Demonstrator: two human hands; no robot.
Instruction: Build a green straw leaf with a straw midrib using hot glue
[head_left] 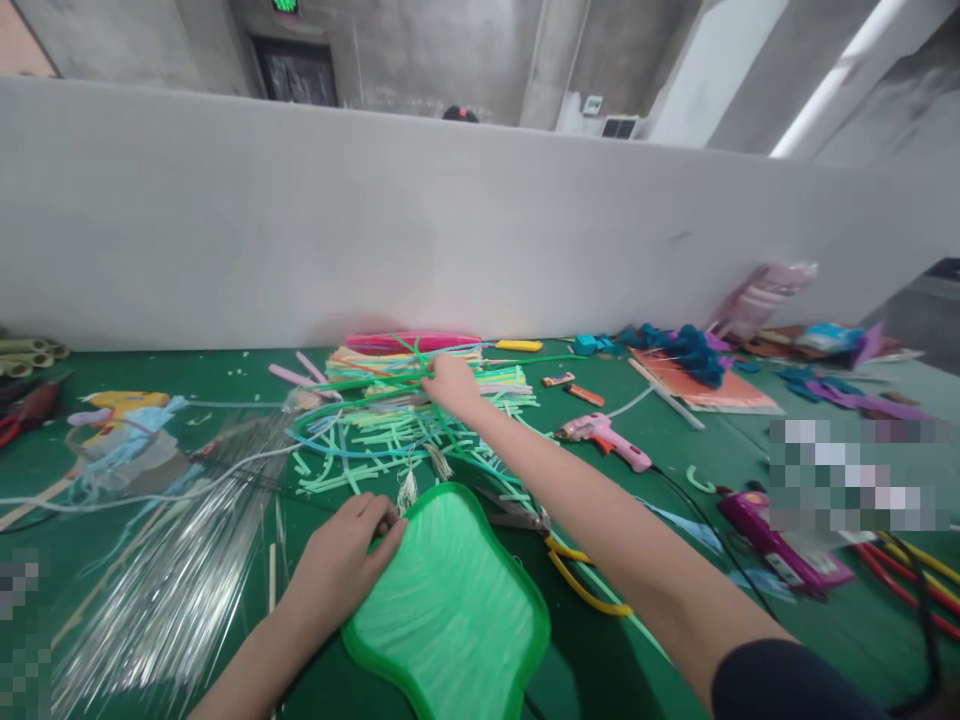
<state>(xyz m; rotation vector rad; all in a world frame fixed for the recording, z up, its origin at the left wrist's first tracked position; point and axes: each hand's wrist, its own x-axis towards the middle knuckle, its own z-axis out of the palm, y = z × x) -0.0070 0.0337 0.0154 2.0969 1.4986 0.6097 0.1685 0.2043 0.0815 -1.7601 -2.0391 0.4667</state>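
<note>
My left hand has its fingers curled over the upper left edge of a green, leaf-shaped panel with a raised rim. The thumb lies along that edge. Farther forward, my right hand reaches into a heap of thin pale green strips, its fingers pinched on a brighter green strip; the fingertips are partly hidden. Two cream tassels lie just beyond the panel's top edge. Partly under my right forearm are scissors with yellow handles.
At right lie a pink glue gun, its cord, a magenta device and blue fabric pieces. Clear thin filaments spread at left, near a yellow glue gun and red-handled pliers. A white partition borders the table's back.
</note>
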